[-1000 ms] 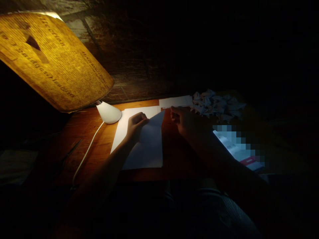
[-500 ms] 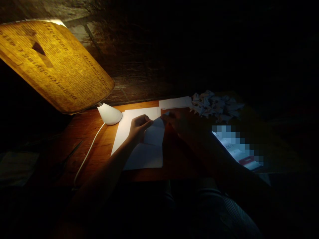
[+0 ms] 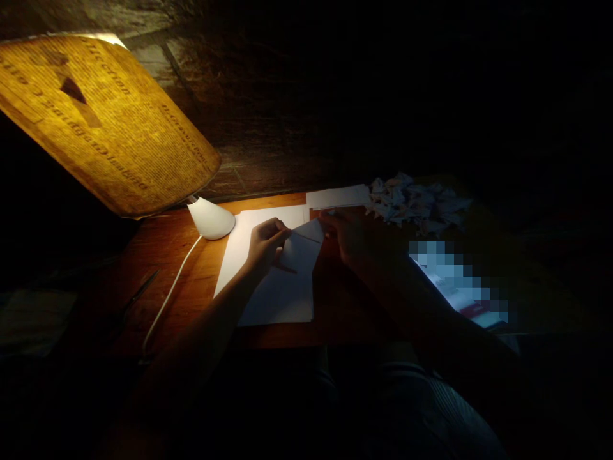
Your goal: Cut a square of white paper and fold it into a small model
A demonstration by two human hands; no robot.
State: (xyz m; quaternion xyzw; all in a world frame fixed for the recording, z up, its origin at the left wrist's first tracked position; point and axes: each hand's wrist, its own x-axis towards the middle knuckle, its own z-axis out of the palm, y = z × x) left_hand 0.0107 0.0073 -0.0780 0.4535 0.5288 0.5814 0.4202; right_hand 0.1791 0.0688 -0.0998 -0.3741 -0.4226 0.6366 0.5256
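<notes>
A small piece of white paper [image 3: 306,241] is held up between my two hands, with a crease or folded edge showing near its top. My left hand [image 3: 266,243] pinches its left side, thumb on top and fingers curled. On the right, my right hand [image 3: 345,233] grips the upper right corner; it lies in shadow and its fingertips are only partly visible. Beneath the held piece lie larger white sheets [image 3: 278,303], flat on the wooden table [image 3: 172,268].
A lit lamp with a printed shade [image 3: 110,128] and white base [image 3: 211,218] stands at left, its cord [image 3: 172,291] trailing forward. Behind are paper strips [image 3: 338,196] and a heap of folded paper pieces [image 3: 416,201]. A glowing, partly pixelated screen [image 3: 460,287] lies right. Dark scissors [image 3: 138,294] lie left.
My right hand has shifted slightly right and its corner of the paper has turned. The held paper now looks smaller and more slanted. My left hand has hardly moved.
</notes>
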